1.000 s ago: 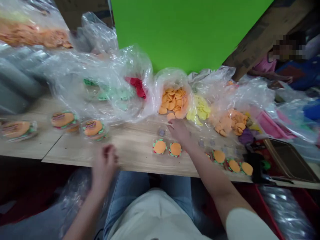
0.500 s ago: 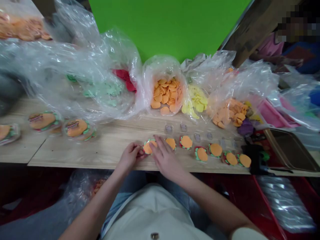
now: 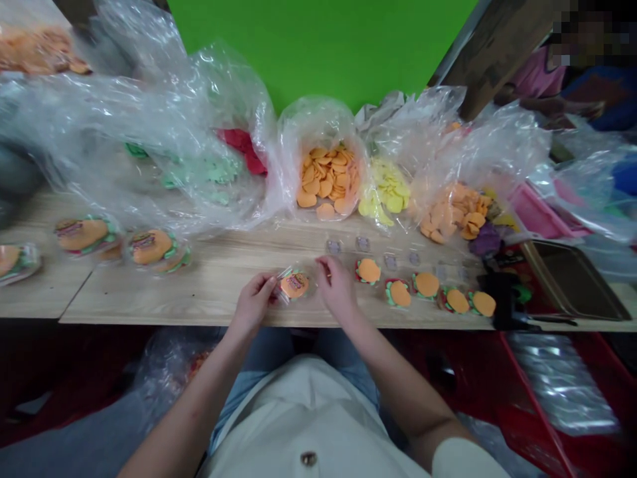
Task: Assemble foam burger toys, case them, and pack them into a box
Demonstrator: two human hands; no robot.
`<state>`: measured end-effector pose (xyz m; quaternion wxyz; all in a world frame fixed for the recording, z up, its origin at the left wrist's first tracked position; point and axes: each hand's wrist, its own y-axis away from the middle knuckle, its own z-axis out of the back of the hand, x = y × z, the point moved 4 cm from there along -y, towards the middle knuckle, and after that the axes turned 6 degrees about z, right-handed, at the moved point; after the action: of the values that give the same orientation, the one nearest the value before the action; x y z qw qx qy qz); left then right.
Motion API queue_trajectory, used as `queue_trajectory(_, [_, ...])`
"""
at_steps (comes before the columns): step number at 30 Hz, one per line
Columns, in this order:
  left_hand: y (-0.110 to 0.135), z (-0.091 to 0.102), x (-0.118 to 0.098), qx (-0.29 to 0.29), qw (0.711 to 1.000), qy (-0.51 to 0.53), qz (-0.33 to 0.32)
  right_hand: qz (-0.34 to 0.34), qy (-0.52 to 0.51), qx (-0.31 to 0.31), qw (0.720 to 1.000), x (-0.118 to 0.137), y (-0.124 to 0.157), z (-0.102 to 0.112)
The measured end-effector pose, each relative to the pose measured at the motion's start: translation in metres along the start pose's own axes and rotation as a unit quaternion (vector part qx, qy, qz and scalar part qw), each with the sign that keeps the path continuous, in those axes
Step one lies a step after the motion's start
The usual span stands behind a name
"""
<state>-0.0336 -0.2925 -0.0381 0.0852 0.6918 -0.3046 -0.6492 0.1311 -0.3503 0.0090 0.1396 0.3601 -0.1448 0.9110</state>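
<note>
Since half a second ago, the right hand is drawn off the burger to its right edge. The burger is pinched between both hands, left hand opposite, at the table's near edge.

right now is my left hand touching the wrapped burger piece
Touching: the head view shows the left hand pinching the clear wrap on the left edge of the wrapped burger piece.
</note>
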Motion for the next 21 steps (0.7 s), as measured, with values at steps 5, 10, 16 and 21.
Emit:
queue_trajectory(5, [0.026, 0.014, -0.008, 0.033, 0.999, -0.039, 0.012, -0.045, -0.017, 0.209, 0.977, 0.001, -0.022, -0.031])
queue_trajectory(10, [0.057, 0.032, 0.011, 0.078, 0.990, -0.025, 0.114, -0.017, -0.073, 0.212, 0.974, 0.014, 0.021, -0.044])
queue_trajectory(16, [0.091, 0.042, 0.036, 0.055, 0.984, -0.036, 0.163, -0.002, -0.154, 0.234, 0.960, 0.009, 0.076, -0.051])
queue_trajectory(21, [0.113, 0.042, 0.038, 0.041, 0.983, -0.113, 0.135, -0.023, -0.210, 0.300, 0.930, 0.007, 0.107, -0.044])
